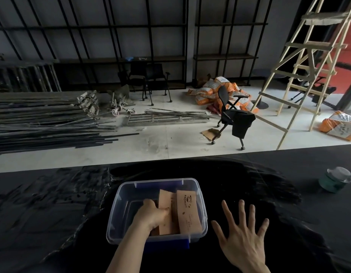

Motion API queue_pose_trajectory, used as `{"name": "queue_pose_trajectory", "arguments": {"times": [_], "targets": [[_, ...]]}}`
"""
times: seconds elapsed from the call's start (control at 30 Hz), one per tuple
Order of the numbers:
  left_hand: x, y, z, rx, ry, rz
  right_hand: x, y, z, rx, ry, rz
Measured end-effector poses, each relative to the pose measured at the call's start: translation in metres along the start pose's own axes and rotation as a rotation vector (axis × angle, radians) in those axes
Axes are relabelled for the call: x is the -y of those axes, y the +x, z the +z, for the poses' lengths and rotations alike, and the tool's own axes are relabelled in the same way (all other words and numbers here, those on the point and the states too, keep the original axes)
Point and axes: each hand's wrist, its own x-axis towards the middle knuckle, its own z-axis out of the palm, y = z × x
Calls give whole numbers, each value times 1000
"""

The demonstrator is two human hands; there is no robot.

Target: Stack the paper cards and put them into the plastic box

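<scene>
A clear plastic box (119, 211) with blue clips stands on the black table in front of me. Inside it, on the right side, lie brown paper cards (188, 210) with printed marks. My left hand (154, 214) reaches into the box and pinches the left-hand cards between thumb and fingers. My right hand (242, 233) hovers flat over the table just right of the box, fingers spread, holding nothing.
A green jar with a clear lid (335, 179) stands on the table at the far right. The table's far edge (170, 159) runs beyond the box. Past it, on the floor, are metal bars, office chairs, sacks and a wooden ladder.
</scene>
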Motion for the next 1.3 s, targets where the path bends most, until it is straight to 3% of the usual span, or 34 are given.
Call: {"name": "queue_pose_trajectory", "arguments": {"times": [0.17,0.23,0.47,0.93,1.07,1.2,1.3], "targets": [[2,1,5,-155,417,89,0,-1,0,-4,-9,-4],[2,-1,8,-204,390,99,0,-1,0,-3,-12,-3],[1,0,12,-153,302,151,1,-1,-1,0,-18,-4],[2,1,10,-130,327,164,1,0,-3,8,-20,-11],[10,-9,2,-328,428,208,0,2,-9,97,-7,-10],[10,-24,-27,-457,464,401,4,8,-44,170,100,-4],[4,-32,-60,-506,549,470,10,22,-88,57,142,-42]]}}
